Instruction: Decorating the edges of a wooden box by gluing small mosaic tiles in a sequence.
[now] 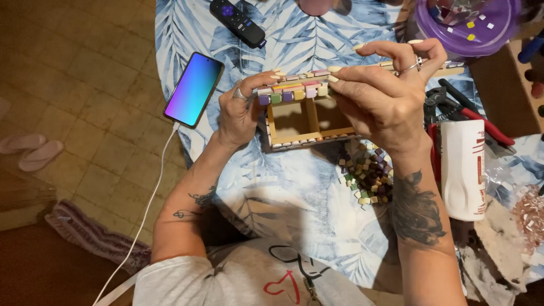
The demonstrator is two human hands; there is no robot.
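Above the leaf-print tabletop [283, 192]: both hands hold a small wooden box [300, 122].
Left hand [241, 110] grips one end, right hand [379, 96] pinches the tiled rim [292, 90]. Probably light and stiff; glued tiles look fragile, so grip the bare wood.

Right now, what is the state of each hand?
Left hand: closed on the mosaic-tiled wooden box.
Right hand: gripping the same box's tiled top edge.

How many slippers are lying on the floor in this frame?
2. One pale pink slipper lies on the tiled floor at the far left; the second pale pink slipper lies beside it, slightly nearer. Others may be out of frame.
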